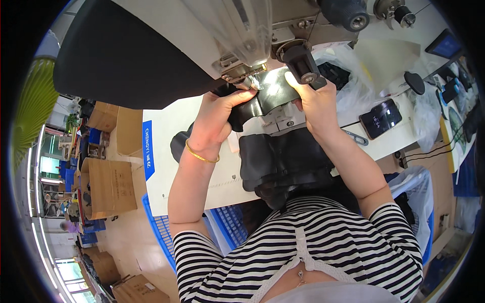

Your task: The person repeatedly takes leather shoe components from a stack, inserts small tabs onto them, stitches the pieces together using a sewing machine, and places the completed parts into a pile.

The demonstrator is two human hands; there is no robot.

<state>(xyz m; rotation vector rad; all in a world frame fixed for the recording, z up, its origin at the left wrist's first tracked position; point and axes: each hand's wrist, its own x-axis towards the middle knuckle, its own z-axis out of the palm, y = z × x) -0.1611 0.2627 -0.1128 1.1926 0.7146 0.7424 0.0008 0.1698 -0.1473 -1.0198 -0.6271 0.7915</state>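
Note:
A glossy black leather-like piece (275, 93) lies under the lit needle area of a sewing machine (240, 76). My left hand (214, 118) pinches its left part, thumb tip close beside the presser foot. My right hand (318, 103) grips the right end, thumb on top and fingers curled beneath. Between the hands the piece bends, and its lower edge curves. The needle tip is too small to make out. Nearest my body, a stack of black padded pieces (283, 159) rests at the table edge. More black material shows behind my left wrist.
A dark phone (381, 119) and a small grey hand tool (355, 137) lie on the white table (194, 177) at right. Clear plastic bags (353, 86) bunch behind my right hand. Blue baskets (230, 227) stand below the table. Cardboard boxes (113, 187) sit on the floor at left.

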